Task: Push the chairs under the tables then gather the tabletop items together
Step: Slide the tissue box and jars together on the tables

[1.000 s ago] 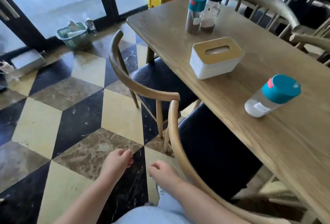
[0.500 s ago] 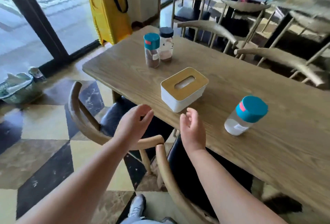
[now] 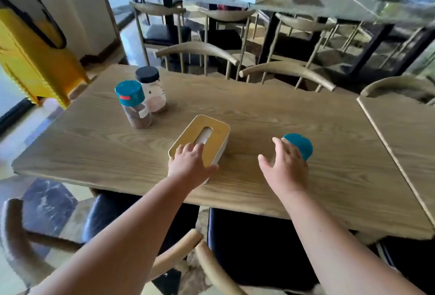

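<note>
A white tissue box with a wooden lid point(image 3: 202, 135) lies in the middle of the wooden table point(image 3: 94, 144). My left hand point(image 3: 190, 164) rests flat on its near corner, fingers spread on the lid. To the right stands a clear jar with a teal lid point(image 3: 300, 145); my right hand point(image 3: 286, 165) is open against its near side and hides the jar's body. At the far left of the table stand a teal-lidded spice jar point(image 3: 131, 106) and a black-lidded jar point(image 3: 152, 91), side by side. Two dark-seated chairs point(image 3: 113, 207) point(image 3: 247, 243) sit partly under the near edge.
Two more curved-back chairs point(image 3: 200, 49) point(image 3: 287, 71) stand at the table's far side. A second wooden table point(image 3: 404, 130) adjoins on the right. A yellow floor sign point(image 3: 35, 59) stands at the left. Further tables and chairs fill the background.
Both hands rose from near the chair backs and reached over the table. The left now lies on the tissue box; the right has reached the teal-lidded jar. The view tilted upward.
</note>
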